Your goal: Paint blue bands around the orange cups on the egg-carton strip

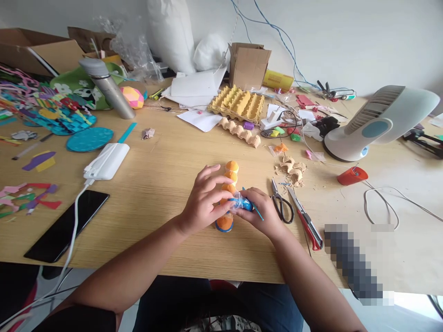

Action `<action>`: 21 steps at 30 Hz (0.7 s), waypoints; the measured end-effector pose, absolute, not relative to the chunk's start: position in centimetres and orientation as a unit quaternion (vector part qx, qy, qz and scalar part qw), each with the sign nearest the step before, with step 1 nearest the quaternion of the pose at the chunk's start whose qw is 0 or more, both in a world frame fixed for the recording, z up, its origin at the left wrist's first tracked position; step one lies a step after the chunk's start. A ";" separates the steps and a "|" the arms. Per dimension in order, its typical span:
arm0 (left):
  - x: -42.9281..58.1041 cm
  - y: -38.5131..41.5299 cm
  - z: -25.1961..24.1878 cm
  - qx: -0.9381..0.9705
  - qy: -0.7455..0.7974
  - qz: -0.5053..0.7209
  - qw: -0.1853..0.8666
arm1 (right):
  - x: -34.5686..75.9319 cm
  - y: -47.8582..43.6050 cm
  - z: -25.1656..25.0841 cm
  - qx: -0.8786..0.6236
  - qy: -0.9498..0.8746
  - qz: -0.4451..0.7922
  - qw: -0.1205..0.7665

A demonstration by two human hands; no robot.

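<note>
A row of orange-painted egg-carton cups (231, 171) lies on the wooden table (162, 170), running away from me. My left hand (204, 199) rests on its middle with fingers curled over the cups. My right hand (261, 213) is closed on a small blue object with a clear wrapper (242, 203), pressed against the right side of the cups, and a thin teal stick (255, 206) pokes out between its fingers. The near end of the orange piece (224, 224) shows a blue rim below my hands.
Scissors (282, 206) and a red utility knife (306, 220) lie just right of my hands. A red cap (352, 175), a white fan (380, 121), egg cartons (238, 104), carton scraps (292, 169), a power bank (106, 161), a phone (67, 225), a steel bottle (107, 87) and coloured foam cutouts (51, 115) surround them.
</note>
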State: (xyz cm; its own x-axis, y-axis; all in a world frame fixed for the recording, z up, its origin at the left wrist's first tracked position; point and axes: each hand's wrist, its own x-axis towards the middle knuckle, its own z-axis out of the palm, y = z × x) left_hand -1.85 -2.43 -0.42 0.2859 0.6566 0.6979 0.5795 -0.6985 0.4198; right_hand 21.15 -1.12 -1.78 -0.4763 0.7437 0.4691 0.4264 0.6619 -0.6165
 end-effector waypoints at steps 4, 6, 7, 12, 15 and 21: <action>-2.1 -2.1 -0.7 0.729 0.427 0.526 0.103 | 21.2 -1.3 -1.4 -0.373 -0.802 0.253 0.393; -2.2 -1.8 -0.9 0.648 0.451 0.584 0.186 | 21.2 -1.4 -1.2 -0.383 -0.777 0.289 0.408; -2.2 -1.7 -0.9 0.605 0.456 0.607 0.240 | 21.2 -1.5 -1.1 -0.384 -0.763 0.309 0.418; -1.4 -1.9 -1.0 0.492 0.390 0.578 0.521 | 21.2 -1.9 -1.1 -0.395 -0.731 0.339 0.441; -1.0 -2.5 -0.8 0.494 0.369 0.539 0.573 | 21.1 -1.9 -1.2 -0.406 -0.742 0.325 0.423; -1.0 -3.0 0.1 0.656 0.390 0.501 0.408 | 20.8 -1.9 -1.2 -0.396 -0.743 0.312 0.441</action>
State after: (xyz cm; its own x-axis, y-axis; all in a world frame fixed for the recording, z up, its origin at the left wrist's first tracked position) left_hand -1.00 -3.05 0.11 0.1938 0.9205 0.3392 0.1015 -0.3627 0.9264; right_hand 20.75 -1.91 -1.25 -0.2976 0.8630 0.4083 0.3130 0.4923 -0.8122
